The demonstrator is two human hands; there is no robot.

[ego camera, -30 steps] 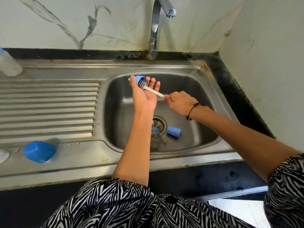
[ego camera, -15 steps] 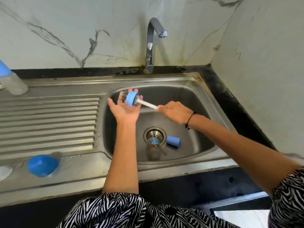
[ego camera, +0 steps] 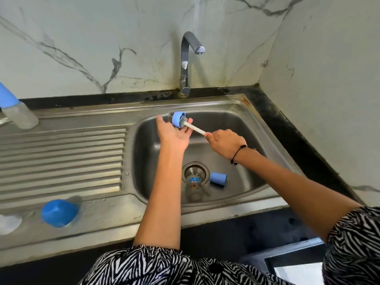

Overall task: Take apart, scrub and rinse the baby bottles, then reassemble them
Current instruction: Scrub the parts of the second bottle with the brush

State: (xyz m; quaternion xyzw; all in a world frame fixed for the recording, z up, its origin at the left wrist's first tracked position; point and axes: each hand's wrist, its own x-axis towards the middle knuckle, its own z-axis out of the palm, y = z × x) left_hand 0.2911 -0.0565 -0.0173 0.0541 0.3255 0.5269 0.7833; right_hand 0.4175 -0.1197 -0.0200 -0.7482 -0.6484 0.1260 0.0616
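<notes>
Since a moment ago, both hands sit higher in the frame. Left hand (ego camera: 174,134) cradles a blue bottle ring (ego camera: 178,119) on loosely spread fingers; right hand (ego camera: 223,144) grips the brush (ego camera: 194,127), handle slanting lower-right, bristles through the ring.

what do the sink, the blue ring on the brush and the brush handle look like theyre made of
Sink: brushed stainless steel, going by its grey sheen and soft reflections.
Blue ring: probably moulded plastic, with a matte, even colour.
Brush handle: white and opaque, likely plastic; too small to be sure.
</notes>
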